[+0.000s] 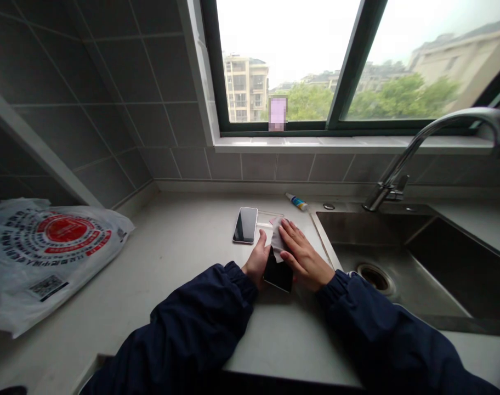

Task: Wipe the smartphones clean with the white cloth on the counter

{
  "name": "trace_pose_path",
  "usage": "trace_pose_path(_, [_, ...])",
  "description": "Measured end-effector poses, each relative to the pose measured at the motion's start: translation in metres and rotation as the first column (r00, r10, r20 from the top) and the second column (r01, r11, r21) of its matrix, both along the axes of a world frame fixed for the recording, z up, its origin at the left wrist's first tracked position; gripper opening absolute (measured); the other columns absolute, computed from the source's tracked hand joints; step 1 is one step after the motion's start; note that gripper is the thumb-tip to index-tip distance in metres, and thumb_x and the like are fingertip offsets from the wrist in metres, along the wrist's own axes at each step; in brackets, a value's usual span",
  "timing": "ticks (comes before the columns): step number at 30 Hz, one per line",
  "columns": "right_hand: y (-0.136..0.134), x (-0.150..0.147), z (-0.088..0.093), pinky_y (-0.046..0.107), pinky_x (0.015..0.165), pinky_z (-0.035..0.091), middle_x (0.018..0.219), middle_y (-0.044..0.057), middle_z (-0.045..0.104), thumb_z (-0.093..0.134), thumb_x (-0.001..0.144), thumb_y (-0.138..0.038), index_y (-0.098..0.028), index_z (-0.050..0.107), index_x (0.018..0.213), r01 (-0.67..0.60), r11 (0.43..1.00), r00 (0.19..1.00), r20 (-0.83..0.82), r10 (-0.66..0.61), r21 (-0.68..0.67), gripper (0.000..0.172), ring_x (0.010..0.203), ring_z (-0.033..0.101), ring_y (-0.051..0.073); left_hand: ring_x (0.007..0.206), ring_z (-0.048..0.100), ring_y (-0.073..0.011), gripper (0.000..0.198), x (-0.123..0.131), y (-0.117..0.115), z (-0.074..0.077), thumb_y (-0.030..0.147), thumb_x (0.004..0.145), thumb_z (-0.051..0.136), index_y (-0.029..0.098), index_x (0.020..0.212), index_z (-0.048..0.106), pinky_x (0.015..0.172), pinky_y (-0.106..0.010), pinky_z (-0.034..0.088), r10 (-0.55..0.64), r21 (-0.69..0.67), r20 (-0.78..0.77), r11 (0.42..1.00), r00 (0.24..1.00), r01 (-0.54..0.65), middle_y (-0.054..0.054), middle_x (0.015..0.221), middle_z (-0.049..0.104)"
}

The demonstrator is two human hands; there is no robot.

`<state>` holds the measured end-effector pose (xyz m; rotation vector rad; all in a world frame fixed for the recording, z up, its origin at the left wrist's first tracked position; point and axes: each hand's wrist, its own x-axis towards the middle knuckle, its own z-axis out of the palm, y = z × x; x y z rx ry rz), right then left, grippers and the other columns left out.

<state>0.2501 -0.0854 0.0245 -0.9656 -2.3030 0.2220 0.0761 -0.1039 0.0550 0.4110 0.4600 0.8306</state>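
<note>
Slip risk from hard pressing: black glossy smartphone [278, 274] clasped in the left hand [256, 260], right hand [303, 255] spread flat on a white crumpled wipe [278, 238], just beside the brushed-steel sink [357, 230].

Long sleeves of a dark navy jacket [192, 323] cover both arms, in a smooth, lightly sheened synthetic fabric that gathers into soft, puffy folds. Each sleeve ends in a snug, gathered cuff: the left cuff [237, 280] and the right cuff [334, 288] match, and both look elasticated. Beyond them, the left hand [258, 260] and the right hand [303, 255] are bare.
</note>
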Motion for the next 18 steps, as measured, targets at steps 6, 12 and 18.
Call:
trace_pose_path(6, [0.001,0.003,0.002,0.064,0.125,0.023,0.173,0.013,0.015,0.039,0.106,-0.053,-0.026,0.012,0.167,0.09,0.996,0.996,-0.004,-0.09,-0.021,0.071,0.16,0.011,0.034,0.121,0.066,-0.0365,0.086,-0.001,-0.005,-0.002,0.074,0.098,0.021,0.015,0.156,0.044,0.109,-0.05,0.047,-0.087,-0.005,-0.018,0.996,0.996,0.087,-0.019,0.13,0.069])
trace_pose_path(12, [0.0,-0.001,-0.001,0.063,0.126,0.019,0.174,0.009,0.007,0.038,0.105,-0.058,-0.03,0.001,0.166,0.015,1.0,1.0,0.017,-0.015,-0.012,0.076,0.161,0.006,0.033,0.131,0.061,-0.0344,0.077,0.003,-0.003,-0.006,0.066,0.102,0.028,0.017,0.16,0.039,0.116,-0.048,0.041,0.0,0.02,0.061,1.0,0.998,-0.001,-0.017,0.141,0.064])
trace_pose_path(18, [-0.005,-0.005,0.001,0.062,0.126,0.02,0.174,0.009,0.005,0.037,0.105,-0.059,-0.029,0.0,0.166,-0.037,0.999,0.998,0.05,0.038,-0.018,0.077,0.161,0.004,0.032,0.142,0.051,-0.0298,0.071,0.008,0.0,-0.013,0.062,0.104,0.026,0.02,0.161,0.037,0.123,-0.044,0.033,0.115,0.094,0.13,0.987,0.985,-0.128,-0.014,0.15,0.057])
